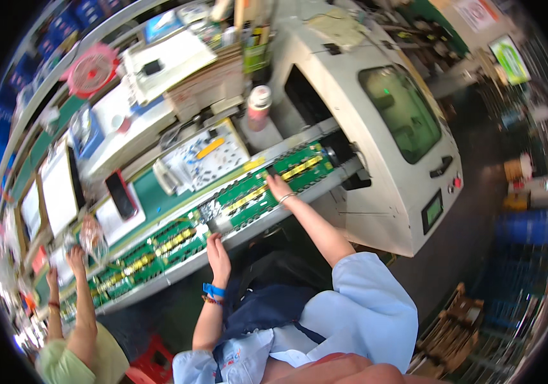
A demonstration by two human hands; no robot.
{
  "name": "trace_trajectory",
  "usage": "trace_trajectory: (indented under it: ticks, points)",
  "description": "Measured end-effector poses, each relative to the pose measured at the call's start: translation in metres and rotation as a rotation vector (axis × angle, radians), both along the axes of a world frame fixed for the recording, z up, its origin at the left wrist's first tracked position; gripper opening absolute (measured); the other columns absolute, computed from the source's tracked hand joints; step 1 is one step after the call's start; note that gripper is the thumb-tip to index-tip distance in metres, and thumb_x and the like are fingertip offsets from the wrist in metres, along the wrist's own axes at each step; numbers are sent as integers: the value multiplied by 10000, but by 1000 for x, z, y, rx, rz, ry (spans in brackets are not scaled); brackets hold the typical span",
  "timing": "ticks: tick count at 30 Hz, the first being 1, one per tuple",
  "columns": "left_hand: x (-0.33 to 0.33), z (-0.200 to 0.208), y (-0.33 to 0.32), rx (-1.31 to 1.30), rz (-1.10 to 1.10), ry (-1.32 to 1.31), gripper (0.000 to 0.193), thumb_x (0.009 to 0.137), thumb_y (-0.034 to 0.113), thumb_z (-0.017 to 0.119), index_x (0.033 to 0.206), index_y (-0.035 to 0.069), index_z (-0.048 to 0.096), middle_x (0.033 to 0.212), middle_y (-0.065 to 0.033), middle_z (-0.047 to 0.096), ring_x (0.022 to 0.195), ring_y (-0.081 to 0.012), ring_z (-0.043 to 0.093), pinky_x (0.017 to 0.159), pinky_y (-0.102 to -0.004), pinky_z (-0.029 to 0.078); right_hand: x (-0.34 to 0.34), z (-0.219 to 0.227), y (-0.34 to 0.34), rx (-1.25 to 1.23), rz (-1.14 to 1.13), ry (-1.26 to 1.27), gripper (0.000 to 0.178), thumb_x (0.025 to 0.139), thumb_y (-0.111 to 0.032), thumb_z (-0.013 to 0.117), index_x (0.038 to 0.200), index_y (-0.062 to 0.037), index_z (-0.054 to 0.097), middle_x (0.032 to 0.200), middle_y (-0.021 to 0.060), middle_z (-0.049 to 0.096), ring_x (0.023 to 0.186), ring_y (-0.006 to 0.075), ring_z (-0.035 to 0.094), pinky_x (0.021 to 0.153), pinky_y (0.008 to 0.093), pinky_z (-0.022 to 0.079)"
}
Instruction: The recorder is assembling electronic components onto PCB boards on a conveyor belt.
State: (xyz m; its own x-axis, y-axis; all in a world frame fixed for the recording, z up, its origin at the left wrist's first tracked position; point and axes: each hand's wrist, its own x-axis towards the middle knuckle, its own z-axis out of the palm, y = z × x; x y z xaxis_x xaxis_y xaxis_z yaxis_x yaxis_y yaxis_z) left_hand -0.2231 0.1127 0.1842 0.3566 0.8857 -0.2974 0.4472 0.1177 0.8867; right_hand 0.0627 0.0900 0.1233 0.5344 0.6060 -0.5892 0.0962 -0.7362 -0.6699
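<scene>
Green circuit boards [248, 201] with yellow parts down their middle lie in a row on a slanting conveyor. My right hand [278, 187] reaches over the board nearest the machine, its fingertips together at the board's far side by a small dark part; what they hold, if anything, I cannot make out. Lower and to the left, my left hand [219, 257] is raised at the conveyor's near rail [229, 238], fingers extended beside a gap between boards. No object shows in it. A blue band [214, 290] circles my left wrist.
A white machine [376, 128] with a tinted window takes in the conveyor at right. Behind the line are a tray of small parts [207, 153], a spray can [259, 105], a phone [121, 195] and a pink fan [91, 70]. A co-worker's hands [75, 259] work at left.
</scene>
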Motion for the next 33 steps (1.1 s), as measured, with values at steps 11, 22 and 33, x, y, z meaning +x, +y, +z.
trace_trajectory:
  ticks: [11,22,33]
  points:
    - [39,-29,17,-113,-55,117,373,947,210,382,1240,-18,351,1247,-220,440,1164,-291,438,991,-350,324,23,-3,-10,-86,5,-214,718,876,-482,407,1253,125,336,1270,326,392,1168,392,432,982,397,357]
    - [65,-46,18,-231,-21,-9,489,902,185,403,1320,-11,239,1224,-270,470,1129,-319,470,970,-360,343,107,-7,-38,-130,-48,-563,576,823,-500,471,996,43,555,971,275,590,891,431,562,806,484,437]
    - [75,-49,4,-333,13,-69,518,882,239,436,1308,13,247,1196,-241,508,1083,-331,516,921,-368,397,183,-6,-61,-344,-5,-674,574,798,-509,473,1074,-12,552,1069,209,580,969,414,523,824,493,436]
